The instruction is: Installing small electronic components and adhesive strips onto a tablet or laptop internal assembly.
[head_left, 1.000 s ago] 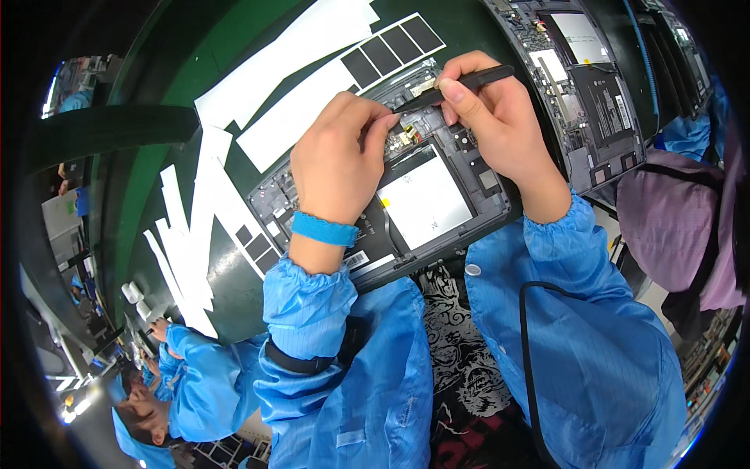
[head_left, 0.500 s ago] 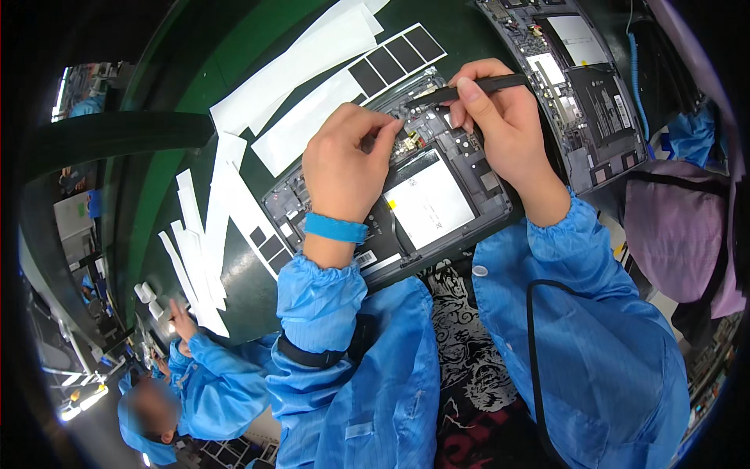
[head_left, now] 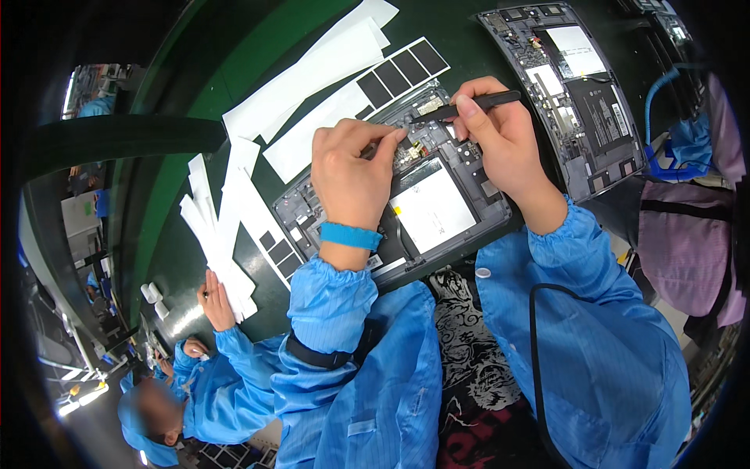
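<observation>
The left hand (head_left: 353, 173) hides part of the open device (head_left: 437, 207), and anything it pinches is too small to tell.

No text can be read (marks (head_left: 441, 230) on the opened device (head_left: 433, 205) are too small).

An opened device (head_left: 466, 170) is shown matt and plastic-looking, inset with a smooth white panel (head_left: 433, 207); matt tweezers (head_left: 498, 99) are held over it, paper sheets (head_left: 308, 74) are spread to its left on a glossy green surface (head_left: 176, 258), and below it sheeny cloth sleeves (head_left: 334, 303) are worn.
</observation>
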`<state>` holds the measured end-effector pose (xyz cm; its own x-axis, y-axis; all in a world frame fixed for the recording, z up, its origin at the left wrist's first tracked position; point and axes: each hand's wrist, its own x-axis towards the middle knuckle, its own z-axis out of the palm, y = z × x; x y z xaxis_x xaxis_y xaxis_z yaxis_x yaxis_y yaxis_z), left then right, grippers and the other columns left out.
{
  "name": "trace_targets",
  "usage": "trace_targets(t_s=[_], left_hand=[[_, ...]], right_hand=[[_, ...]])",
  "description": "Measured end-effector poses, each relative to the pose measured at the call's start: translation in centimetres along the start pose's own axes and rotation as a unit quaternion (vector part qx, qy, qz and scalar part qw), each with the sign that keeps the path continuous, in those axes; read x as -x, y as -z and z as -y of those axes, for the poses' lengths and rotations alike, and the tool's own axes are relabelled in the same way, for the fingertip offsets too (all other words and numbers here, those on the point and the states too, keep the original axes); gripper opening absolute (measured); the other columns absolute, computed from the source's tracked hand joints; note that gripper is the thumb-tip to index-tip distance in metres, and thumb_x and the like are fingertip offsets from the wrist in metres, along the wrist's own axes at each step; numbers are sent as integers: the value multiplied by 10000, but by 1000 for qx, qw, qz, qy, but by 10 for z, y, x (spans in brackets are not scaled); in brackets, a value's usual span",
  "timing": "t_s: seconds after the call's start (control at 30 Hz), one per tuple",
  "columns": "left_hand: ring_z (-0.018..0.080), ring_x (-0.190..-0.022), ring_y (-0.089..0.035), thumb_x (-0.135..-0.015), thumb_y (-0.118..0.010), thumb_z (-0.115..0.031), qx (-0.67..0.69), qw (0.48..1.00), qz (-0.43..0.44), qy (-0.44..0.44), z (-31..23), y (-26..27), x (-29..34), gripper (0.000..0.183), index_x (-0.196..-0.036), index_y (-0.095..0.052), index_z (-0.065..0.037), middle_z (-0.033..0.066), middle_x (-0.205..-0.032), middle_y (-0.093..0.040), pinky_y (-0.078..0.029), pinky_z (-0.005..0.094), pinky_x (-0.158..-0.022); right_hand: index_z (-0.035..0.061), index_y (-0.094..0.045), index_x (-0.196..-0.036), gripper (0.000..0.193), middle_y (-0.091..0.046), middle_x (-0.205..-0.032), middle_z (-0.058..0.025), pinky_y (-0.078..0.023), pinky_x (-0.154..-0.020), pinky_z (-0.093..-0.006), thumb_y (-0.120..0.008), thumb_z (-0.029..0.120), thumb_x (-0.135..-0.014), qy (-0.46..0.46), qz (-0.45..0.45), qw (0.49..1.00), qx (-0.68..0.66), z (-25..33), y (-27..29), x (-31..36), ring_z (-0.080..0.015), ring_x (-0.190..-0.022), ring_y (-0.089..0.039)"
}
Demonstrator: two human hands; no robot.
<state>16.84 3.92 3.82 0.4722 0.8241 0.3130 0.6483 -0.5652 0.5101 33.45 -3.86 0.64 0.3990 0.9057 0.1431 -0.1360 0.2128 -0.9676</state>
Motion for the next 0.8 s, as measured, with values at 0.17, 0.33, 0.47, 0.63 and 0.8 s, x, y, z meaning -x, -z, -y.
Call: trace_targets(t_s=[0.17, 0.33, 0.47, 0.63, 0.8], left_hand=[[243, -1015, -561, -721, -804, -190, -29, 999, -25, 12, -2, -4, -4, 236, -914, -713, -91, 54, -1079, -654, -424, 394, -857], [276, -858, -634, -862, -666, -256, 33, 997, 59, 49, 12, -3, -7, 231, -994, -729, -77, 129, -915, -705, -331, 423, -1006], [294, -800, -649, -841, -684, -259, 155, 977, 34, 141, 8, -4, -6, 240, -960, -731, -56, 139, -902, -701, -428, 395, -911], [312, -761, -670, -772, -748, -260, 52, 995, 45, 76, 4, -5, -8, 271, -921, -735, -34, 147, -874, -697, -516, 366, -702], [304, -752, -668, -768, -755, -267, 67, 991, 51, 105, 5, -7, -12, 266, -930, -749, -56, 136, -860, -699, -515, 361, -719]], right_hand=[[4, -552, -1007, 204, -535, -750, -5, -449, -692, -217, -558, 205, -975, -3, -5, 1000, 3, 3, 0, 1, -49, -685, -497], [7, -553, -1008, 198, -537, -755, -4, -441, -679, -212, -554, 202, -976, -2, -1, 1000, -6, 3, -2, 0, -52, -687, -500], [12, -556, -1008, 193, -546, -785, -10, -423, -654, -202, -556, 202, -975, -5, 1, 1000, -6, 2, -2, 0, -54, -690, -504], [13, -556, -999, 190, -545, -776, -8, -429, -655, -207, -557, 202, -974, -4, 3, 1000, -1, 5, -1, 1, -58, -686, -506], [12, -557, -1000, 191, -558, -768, -12, -429, -642, -214, -555, 201, -975, 28, -4, 1000, 1, -2, 1, -1, -62, -683, -509]])
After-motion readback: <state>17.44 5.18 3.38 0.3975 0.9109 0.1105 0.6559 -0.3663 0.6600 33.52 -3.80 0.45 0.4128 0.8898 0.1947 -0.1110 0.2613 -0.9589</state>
